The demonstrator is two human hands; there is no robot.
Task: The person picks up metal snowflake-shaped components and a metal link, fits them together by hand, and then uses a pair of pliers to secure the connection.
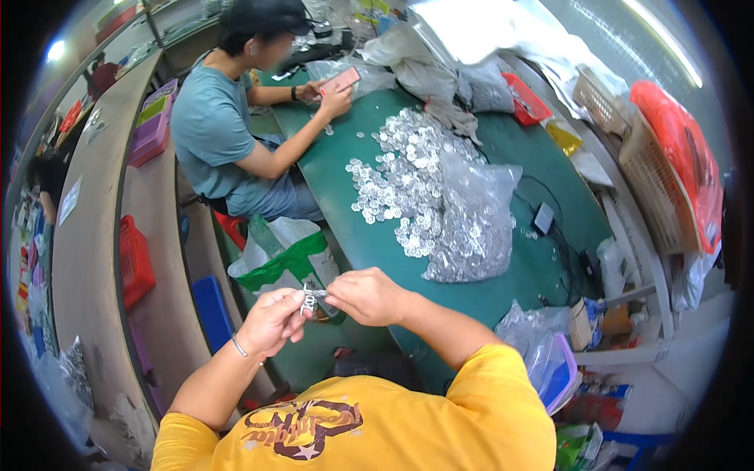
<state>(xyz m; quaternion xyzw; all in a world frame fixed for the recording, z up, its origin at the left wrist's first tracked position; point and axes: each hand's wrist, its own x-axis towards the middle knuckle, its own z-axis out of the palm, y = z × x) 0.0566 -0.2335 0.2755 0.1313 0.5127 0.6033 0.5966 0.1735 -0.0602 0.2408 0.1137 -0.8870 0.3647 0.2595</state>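
Observation:
Above the gap at the table's left edge, my two hands meet over a small silver openwork metal piece [311, 300]. My left hand [269, 320] pinches it between thumb and fingers, and a bracelet circles that wrist. From the right, my right hand [369, 297] has its fingers closed at the other end of the piece; what exactly lies inside them is hidden. Many small round silver metal pieces [404, 177] lie heaped on the green table [326, 169]. More of them fill a clear plastic bag [475, 224] beside the heap.
Across the table corner sits a person [216, 129] holding a pink phone [342, 81]. A green-and-white sack [287, 263] stands below my hands. Cables with a black adapter [543, 218] lie on the right. Wooden shelves [149, 235] with red baskets [135, 259] run along the left.

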